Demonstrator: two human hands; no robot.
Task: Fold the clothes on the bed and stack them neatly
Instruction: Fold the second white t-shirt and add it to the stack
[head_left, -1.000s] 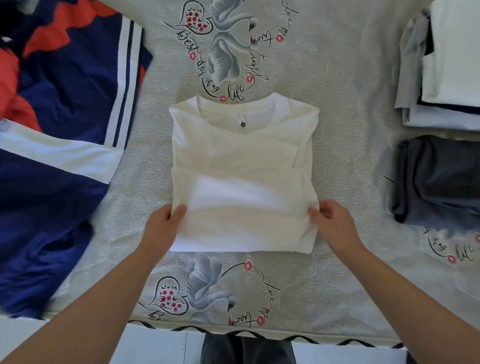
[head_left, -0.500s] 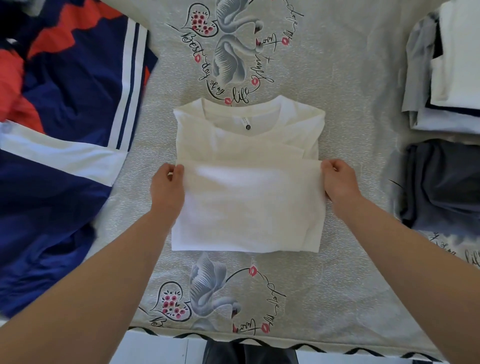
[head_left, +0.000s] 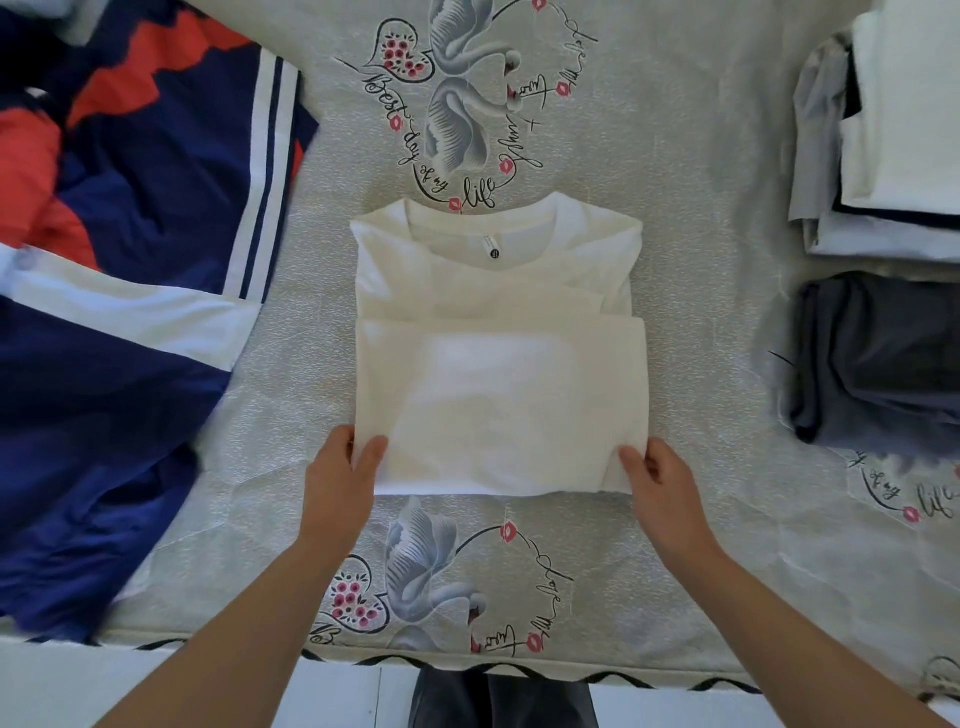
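Head cam, near to far w/ the white T-shirt (head_left: 498, 364) as landmark: left hand (head_left: 340, 483) pinches its near-left corner, thumb on top, fingers tucked under the fold. Right hand (head_left: 657, 480) grips the near-right corner the same way. Shirt lies flat mid-bed on the swan-print sheet (head_left: 701, 156), bottom half folded up over the chest, collar (label showing) at the far end. Left of it, a rumpled navy/red/white garment (head_left: 119, 291). Right of it, a folded dark grey item (head_left: 878, 364); beyond that, a stack of folded white & grey clothes (head_left: 888, 140).
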